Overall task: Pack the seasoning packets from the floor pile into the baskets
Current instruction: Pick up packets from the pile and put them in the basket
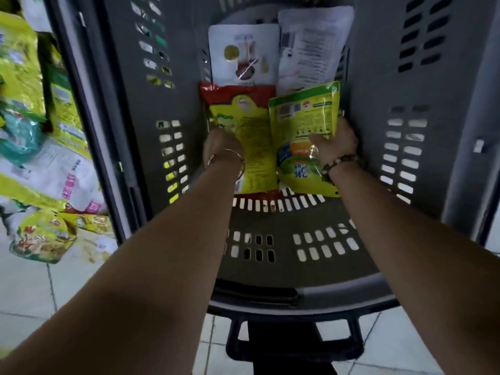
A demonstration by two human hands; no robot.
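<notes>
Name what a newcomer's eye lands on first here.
Deep in the grey slotted plastic basket, the right grip pinches a yellow-green foil packet, and the left grip sits at a red-topped yellow packet. A heap of yellow and white packets lies on the floor, left.

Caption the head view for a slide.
Left hand grips a red-topped packet, right hand a green-topped packet, in the grey basket.

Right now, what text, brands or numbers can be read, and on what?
Nothing reads clearly.
Green-topped packet in right hand: print too small.
Blue-logo packet beneath: characters blurred.
Red-topped packet in left hand: print too small.
White packets: too small.
Floor pile: pink characters, blurred.
</notes>
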